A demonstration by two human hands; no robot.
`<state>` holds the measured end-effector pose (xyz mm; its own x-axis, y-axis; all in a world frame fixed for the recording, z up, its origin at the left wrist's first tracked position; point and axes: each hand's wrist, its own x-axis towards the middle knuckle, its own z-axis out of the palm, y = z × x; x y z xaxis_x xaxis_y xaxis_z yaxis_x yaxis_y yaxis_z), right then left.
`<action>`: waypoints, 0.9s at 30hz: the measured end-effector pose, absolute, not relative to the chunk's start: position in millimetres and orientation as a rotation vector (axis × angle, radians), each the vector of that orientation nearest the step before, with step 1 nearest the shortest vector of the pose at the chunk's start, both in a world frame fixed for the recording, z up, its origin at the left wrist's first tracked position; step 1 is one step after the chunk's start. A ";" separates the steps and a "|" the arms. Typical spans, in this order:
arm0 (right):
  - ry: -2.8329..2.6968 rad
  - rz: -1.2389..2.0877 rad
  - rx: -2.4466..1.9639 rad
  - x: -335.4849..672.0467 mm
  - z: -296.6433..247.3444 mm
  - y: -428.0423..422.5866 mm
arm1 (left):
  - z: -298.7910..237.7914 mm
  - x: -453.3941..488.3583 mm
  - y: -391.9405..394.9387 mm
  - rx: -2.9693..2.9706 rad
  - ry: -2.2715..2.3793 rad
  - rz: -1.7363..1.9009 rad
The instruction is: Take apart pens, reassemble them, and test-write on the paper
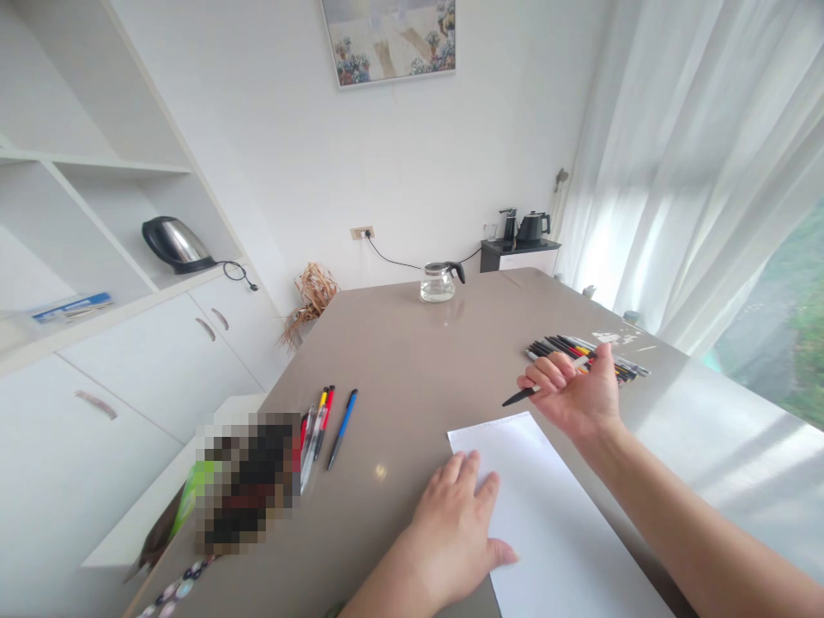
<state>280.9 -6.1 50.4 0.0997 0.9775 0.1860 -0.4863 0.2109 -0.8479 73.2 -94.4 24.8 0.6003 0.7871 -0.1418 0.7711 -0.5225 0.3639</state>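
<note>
My left hand (458, 524) lies flat with fingers spread, across the left edge of a white sheet of paper (547, 506) on the table. Faint writing runs along the sheet's far edge. Above the right side of the paper, my right hand (576, 390) is raised, palm turned up, with its fingers curled round a pen (518, 397). The pen's black end sticks out to the left, and a pale part shows near the thumb. Just behind that hand lies a pile of pens (554, 346) in black, white, red and yellow.
On the brown table (386, 343), a blue pen (342, 429) and several others lie at the left, beside a blurred-out item (251, 481). A glass pot (438, 283) stands at the far edge. Beaded string (177, 592) lies near front left. White cabinets (160, 352) line the left.
</note>
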 end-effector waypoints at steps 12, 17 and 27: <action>-0.824 1.237 -0.619 286.9 51.9 -7.0 | 18.9 71.8 -94.4 2.459 1.228 0.115; -0.826 1.207 -0.669 283.0 52.6 -7.8 | 19.7 71.2 -93.3 2.464 1.218 0.104; -0.731 1.234 -0.752 317.0 48.9 12.0 | 19.2 70.7 -93.0 2.465 1.211 0.103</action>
<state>317.0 12.0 48.9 0.1774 0.9809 0.0797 -0.5411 0.1648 -0.8246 70.7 -93.0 19.2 0.6237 0.7747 -0.1041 0.7458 -0.5500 0.3759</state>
